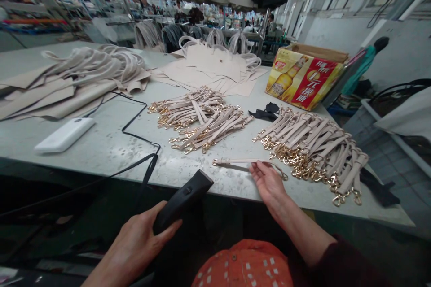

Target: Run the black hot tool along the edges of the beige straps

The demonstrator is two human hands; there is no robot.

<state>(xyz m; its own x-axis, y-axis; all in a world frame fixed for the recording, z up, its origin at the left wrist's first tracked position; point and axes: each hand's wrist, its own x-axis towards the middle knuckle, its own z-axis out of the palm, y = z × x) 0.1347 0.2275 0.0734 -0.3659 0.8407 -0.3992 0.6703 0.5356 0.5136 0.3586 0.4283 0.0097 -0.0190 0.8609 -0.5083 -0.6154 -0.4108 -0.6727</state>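
Observation:
My left hand (144, 233) is wrapped round a black hair clipper (183, 199), held up off the near table edge with its blade end pointing to the upper right. With my right hand (269, 184) I pinch a beige strap (239, 160) that has gold clasps at its ends and stretches over the table edge area. Behind it is a loose pile of similar beige straps (205, 121) with gold clasps. To the right of my right hand, more straps (313, 143) lie side by side in a dense row, clasps towards me.
A white power bank (65, 134) lies on the left of the table (111, 152), near a black cable (134, 123). Beige panels and bands (101, 71) are heaped at the back left, flat panels (215, 65) at the back. A beer carton (305, 76) stands at the right.

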